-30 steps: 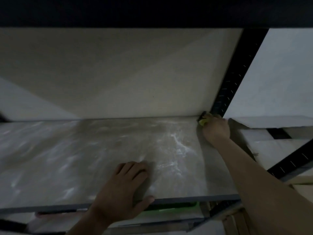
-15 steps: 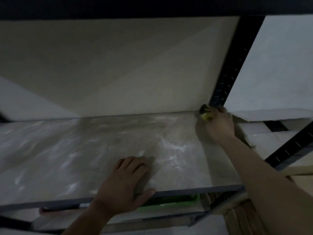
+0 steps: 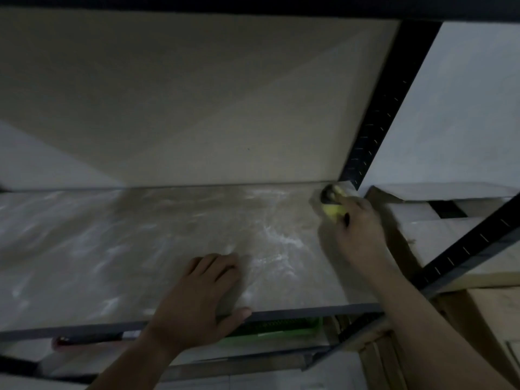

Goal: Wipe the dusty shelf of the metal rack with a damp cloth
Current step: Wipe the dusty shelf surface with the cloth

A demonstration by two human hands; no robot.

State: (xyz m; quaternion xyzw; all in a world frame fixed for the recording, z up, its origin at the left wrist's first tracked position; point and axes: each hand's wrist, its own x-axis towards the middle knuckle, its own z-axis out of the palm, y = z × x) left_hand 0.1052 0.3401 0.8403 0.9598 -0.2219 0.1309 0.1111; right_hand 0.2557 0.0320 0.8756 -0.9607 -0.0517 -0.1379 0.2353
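Back corner at two o'clock, head view: my right hand presses the cloth, a yellow-green wad, onto the shelf right beside the foot of the black upright.
Right grip: my fingers are curled round the cloth and bear down on it. The thumb is hidden under the hand.
Why bunched: I judge that a small wad reaches into the angle by the post, where a flat spread would ride over the dust.
Left hand: at six o'clock, flat on the shelf with fingers straight and together, the thumb lying along the front rim. It holds nothing.
Why there: I take it as a prop for my weight while the other arm reaches deep.
Shelf surface: a pale board with wet-looking streaks through the middle and a duller, greyer look toward nine o'clock. I judge that side has yet to be wiped.
In the way: the upright crowds the corner, and the upper beam at twelve o'clock hangs dark over the reach. A dark blob just beyond the cloth I cannot identify.
Around: a green basket sits under the rim at six o'clock and something red-handled at seven. Cardboard boxes stand at four, behind a slanted black bar.
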